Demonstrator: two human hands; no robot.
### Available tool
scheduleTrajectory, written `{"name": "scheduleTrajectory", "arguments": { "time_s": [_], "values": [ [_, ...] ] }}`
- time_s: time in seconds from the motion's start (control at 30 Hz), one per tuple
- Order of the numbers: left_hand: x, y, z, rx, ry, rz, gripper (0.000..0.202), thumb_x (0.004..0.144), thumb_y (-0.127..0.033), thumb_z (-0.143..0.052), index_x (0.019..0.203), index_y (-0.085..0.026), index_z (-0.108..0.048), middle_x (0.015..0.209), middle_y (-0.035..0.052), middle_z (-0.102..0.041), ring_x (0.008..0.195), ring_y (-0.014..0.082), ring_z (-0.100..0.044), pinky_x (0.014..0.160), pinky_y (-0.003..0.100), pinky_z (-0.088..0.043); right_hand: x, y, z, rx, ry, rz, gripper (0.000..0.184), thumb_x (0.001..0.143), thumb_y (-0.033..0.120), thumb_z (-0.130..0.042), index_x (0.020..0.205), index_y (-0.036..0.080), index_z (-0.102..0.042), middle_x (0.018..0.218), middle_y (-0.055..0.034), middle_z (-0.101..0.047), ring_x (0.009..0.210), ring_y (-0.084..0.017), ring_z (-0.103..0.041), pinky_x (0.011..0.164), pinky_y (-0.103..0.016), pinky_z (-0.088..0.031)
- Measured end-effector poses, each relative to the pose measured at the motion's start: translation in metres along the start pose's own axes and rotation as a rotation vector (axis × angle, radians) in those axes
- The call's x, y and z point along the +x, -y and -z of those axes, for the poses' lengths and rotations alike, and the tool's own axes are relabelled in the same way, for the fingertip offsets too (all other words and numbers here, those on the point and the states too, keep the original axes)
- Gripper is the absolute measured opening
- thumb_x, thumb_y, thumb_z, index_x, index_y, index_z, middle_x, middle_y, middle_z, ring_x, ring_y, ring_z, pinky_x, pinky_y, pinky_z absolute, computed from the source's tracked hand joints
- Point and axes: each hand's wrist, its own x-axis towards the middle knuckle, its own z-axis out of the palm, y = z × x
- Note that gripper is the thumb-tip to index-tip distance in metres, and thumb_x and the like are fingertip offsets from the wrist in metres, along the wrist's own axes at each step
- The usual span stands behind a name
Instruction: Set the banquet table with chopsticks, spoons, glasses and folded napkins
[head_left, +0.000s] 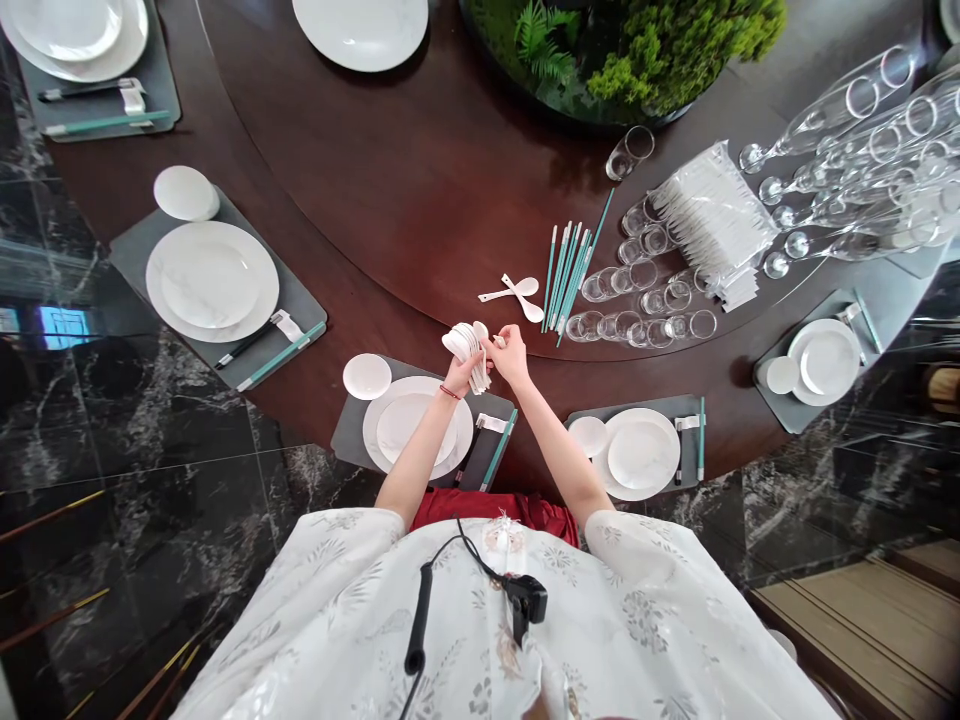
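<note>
My left hand (463, 374) is shut around a bunch of white porcelain soup spoons (465, 352), held upright with the bowls fanned at the top. My right hand (511, 356) sits just beside it, fingers pinched at a white spoon (481, 331) at the edge of the bunch. Two more white spoons (517, 296) lie crossed on the dark wooden table (390, 170), just above my hands. Several teal-and-white chopsticks (568, 275) lie in a loose bunch to the right of those spoons.
Several drinking glasses (645, 300) lie on their sides beside the chopsticks, near a stack of wrapped napkins (712, 220) and stemmed glasses (847, 150). Grey placemats with white plates (418, 425) line the table edge. A moss-and-fern centrepiece (622, 60) stands at the far side.
</note>
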Motion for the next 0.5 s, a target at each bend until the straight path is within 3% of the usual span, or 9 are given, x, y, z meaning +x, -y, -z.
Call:
{"name": "scheduleTrajectory", "arguments": {
  "time_s": [0.1,0.2,0.3,0.37,0.5],
  "values": [
    [-0.002,0.006,-0.002,0.007,0.016,-0.035,0.056,0.064,-0.044,-0.095,0.104,-0.015,-0.069,0.063,-0.0022,-0.065,0.051,0.0110,-0.059,0.052,0.025,-0.047,-0.005,-0.001,-0.002,0.011,0.026,0.017,0.028,0.088,0.046,-0.064,0.098,0.026,-0.048,0.074,0.0057,-0.060,0.050,-0.012,-0.055,0.054,-0.025,-0.045],
    [-0.005,0.007,-0.002,0.057,0.073,-0.034,0.053,0.065,-0.045,-0.095,0.100,-0.015,-0.070,0.060,-0.0032,-0.060,0.050,0.0096,-0.055,0.051,0.025,-0.044,-0.010,0.002,0.000,-0.071,0.017,0.129,0.028,0.097,0.053,-0.052,0.094,0.025,-0.052,0.078,0.0018,-0.062,0.061,-0.015,-0.059,0.063,-0.028,-0.047],
    [-0.010,0.006,-0.002,0.101,0.098,0.011,0.054,0.062,-0.046,-0.097,0.097,-0.015,-0.070,0.065,-0.0012,-0.064,0.050,0.0083,-0.054,0.050,0.024,-0.041,-0.007,0.008,0.011,-0.192,-0.115,0.333,0.042,0.104,0.054,-0.034,0.086,0.023,-0.055,0.087,-0.0055,-0.065,0.085,-0.020,-0.063,0.082,-0.033,-0.050],
    [-0.013,0.005,-0.004,0.069,0.065,0.020,0.054,0.064,-0.050,-0.095,0.097,-0.015,-0.070,0.074,0.0019,-0.070,0.049,0.0066,-0.053,0.050,0.024,-0.040,-0.001,0.011,0.020,-0.208,-0.219,0.414,0.052,0.106,0.058,-0.025,0.080,0.023,-0.054,0.091,-0.0084,-0.064,0.093,-0.021,-0.062,0.086,-0.035,-0.049],
    [-0.016,0.005,-0.015,-0.055,-0.050,0.002,0.047,0.075,-0.050,-0.088,0.101,-0.016,-0.071,0.089,0.0059,-0.076,0.054,0.0053,-0.054,0.054,0.022,-0.043,0.009,0.011,0.028,0.107,-0.376,0.249,0.067,0.102,0.072,-0.007,0.078,0.024,-0.047,0.075,-0.0033,-0.055,0.070,-0.017,-0.058,0.070,-0.030,-0.049]
  ]
}}
